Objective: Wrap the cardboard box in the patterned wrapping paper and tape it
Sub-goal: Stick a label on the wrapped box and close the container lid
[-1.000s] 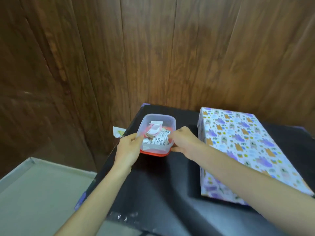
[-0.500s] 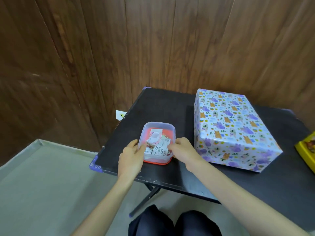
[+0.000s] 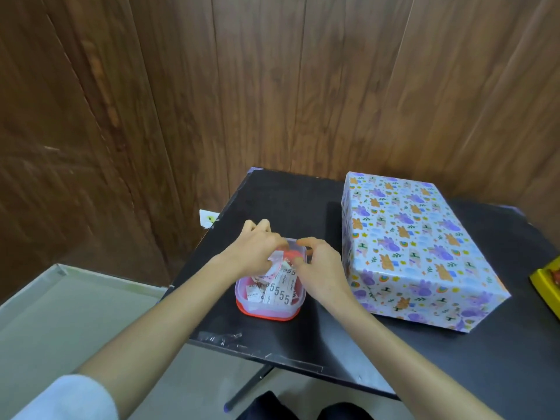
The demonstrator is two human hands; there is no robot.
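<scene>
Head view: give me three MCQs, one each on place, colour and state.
1. Where does the box wrapped in patterned paper stand relative to the clear plastic container of paper slips?
A) left of it
B) right of it
C) on top of it
2. What colour is the table top?
A) white
B) green
C) black
3. What state is the box in?
A) all visible faces papered
B) bare cardboard
C) lid open

Answers:
1 B: the box sits to the person's right of the container, apart from it.
2 C: the bare surface around both is black.
3 A: the pattern covers the top and both visible sides.
</scene>
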